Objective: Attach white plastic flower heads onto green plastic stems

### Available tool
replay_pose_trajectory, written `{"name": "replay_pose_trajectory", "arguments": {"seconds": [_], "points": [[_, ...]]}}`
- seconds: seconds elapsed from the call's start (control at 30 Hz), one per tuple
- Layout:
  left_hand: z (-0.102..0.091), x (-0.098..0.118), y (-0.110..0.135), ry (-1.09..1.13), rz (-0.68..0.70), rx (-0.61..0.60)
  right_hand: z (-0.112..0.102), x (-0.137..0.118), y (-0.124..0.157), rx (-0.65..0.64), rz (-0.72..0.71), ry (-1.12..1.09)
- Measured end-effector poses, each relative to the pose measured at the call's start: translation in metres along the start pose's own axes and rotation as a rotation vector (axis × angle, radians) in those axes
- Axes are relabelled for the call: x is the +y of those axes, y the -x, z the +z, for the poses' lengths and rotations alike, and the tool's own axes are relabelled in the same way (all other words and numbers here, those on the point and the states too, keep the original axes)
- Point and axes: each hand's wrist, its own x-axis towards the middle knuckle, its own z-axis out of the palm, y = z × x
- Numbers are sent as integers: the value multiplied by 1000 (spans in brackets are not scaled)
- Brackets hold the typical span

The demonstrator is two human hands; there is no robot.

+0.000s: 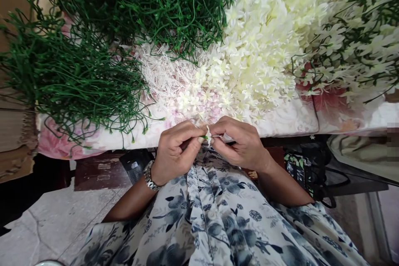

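My left hand [176, 149], with a metal watch on the wrist, pinches a thin green stem at its fingertips. My right hand [240, 141] pinches a small white artificial flower [208, 136] against that stem. Both hands meet at the table's front edge, over my floral dress. Just behind them lies a heap of loose cream-white flowers [258, 50].
A tangle of green plastic stems [93, 50] covers the left and back of the table [289, 122], which has a floral cloth. White stamen-like pieces [162, 75] lie in the middle. Stems with flowers on them [352, 45] pile at the right. A cardboard box [12, 133] stands left.
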Motion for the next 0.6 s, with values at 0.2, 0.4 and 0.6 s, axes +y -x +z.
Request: {"name": "replay_pose_trajectory", "arguments": {"seconds": [0.2,0.4,0.6], "points": [[0,0,-1,-64,-73,-8,4,1,2,15,-28,37],[1,1,-4,-98,-45,-7,1,1,0,22,-9,66],[-1,3,-13,-99,8,-92,-6,1,-2,46,-30,25]]}}
